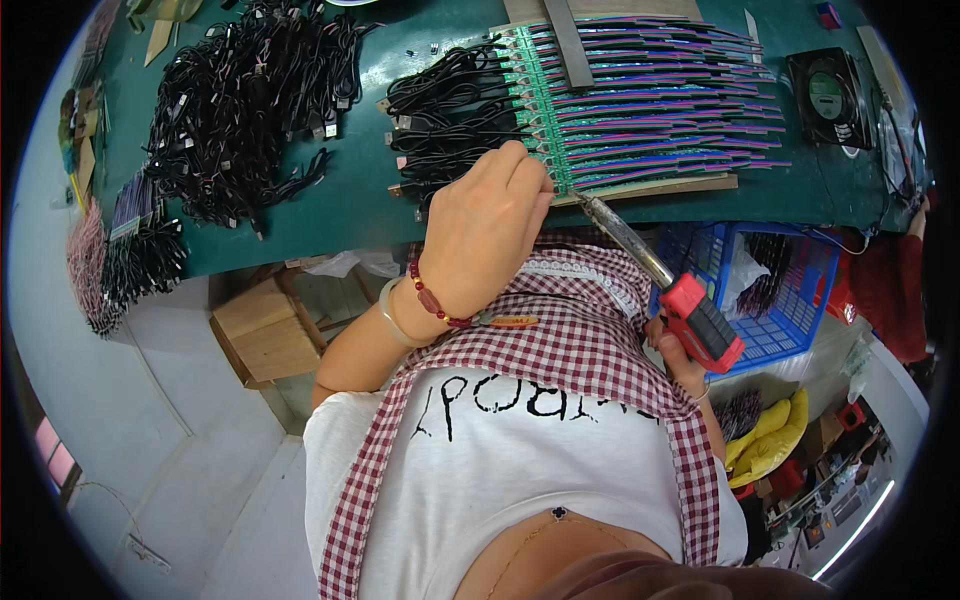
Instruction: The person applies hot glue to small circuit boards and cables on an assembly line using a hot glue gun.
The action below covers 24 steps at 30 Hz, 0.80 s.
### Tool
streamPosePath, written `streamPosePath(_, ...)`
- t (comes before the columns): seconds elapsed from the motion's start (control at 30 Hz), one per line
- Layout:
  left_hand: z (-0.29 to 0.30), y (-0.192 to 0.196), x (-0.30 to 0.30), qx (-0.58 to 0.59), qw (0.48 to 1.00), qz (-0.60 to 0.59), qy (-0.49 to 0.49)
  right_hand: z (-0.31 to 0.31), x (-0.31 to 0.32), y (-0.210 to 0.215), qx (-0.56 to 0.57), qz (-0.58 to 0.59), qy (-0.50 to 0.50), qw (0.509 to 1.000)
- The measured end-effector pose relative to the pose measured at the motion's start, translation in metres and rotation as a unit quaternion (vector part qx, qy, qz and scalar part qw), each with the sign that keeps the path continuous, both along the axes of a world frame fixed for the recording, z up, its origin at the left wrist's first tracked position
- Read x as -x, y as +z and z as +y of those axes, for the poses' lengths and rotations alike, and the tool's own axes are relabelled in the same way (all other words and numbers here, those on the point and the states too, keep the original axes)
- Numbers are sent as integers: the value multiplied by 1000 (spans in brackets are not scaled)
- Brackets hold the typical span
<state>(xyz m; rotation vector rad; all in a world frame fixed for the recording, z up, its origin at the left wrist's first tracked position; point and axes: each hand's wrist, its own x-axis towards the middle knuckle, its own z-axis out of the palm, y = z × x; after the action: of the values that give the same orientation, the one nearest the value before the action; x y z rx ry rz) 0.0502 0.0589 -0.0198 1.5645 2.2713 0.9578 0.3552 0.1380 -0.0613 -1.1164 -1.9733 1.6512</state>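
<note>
My left hand is closed at the near end of a row of green circuit boards, fingers pinched together. Whatever lies between those fingertips is hidden. In my right hand is a soldering iron with a red and black handle; its tip meets or nearly meets the nearest board, close to my left fingertips. Bundled black USB cables extend left from the boards, and thin blue, pink and black wires fan out to the right. A flat metal bar lies across the boards and wires.
A large heap of black cables covers the table's left part. At the right stands a black fan. Below the table edge are a blue plastic basket on the right and a cardboard box on the left.
</note>
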Motion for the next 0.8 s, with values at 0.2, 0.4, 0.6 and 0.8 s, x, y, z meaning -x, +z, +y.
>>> streamPosePath(0.2,1,1,1,13,1000,13,-17,2,7,5,-8,-5,29,1000)
streamPosePath(0.4,1,2,1,25,999,29,-20,1,-15,-9,-58,-9,26,998)
streamPosePath(0.6,2,3,2,34,999,30,-22,2,-9,-6,3,14,38,999)
streamPosePath(0.8,3,5,1,38,999,36,-15,9,42,22,141,184,-50,971)
